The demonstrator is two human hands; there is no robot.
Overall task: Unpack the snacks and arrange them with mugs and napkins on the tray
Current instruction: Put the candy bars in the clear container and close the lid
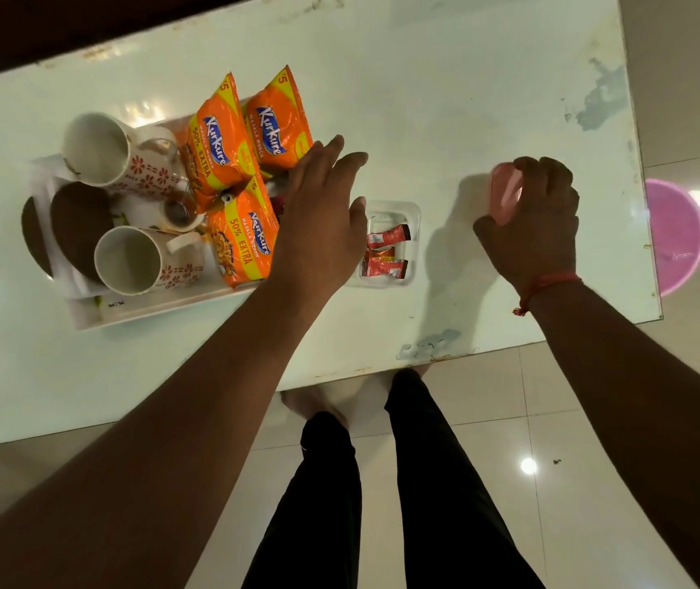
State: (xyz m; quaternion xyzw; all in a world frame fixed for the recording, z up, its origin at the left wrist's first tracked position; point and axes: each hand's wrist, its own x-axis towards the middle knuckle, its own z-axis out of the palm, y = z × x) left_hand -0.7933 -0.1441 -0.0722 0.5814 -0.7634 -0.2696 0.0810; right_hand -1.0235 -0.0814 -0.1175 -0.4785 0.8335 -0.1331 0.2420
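Left hand hovers open by the tray; right hand grips a pink cup (could slip on the glossy surface).

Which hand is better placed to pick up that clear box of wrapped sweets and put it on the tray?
Probably the left hand: it is open, holds nothing, and hovers between the tray and the clear box. The right hand is curled round a pink object.

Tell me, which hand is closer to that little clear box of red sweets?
The left hand. Its open fingers hover right beside the clear box, at the box's left edge. The right hand is farther off to the box's right, gripping a pink thing.
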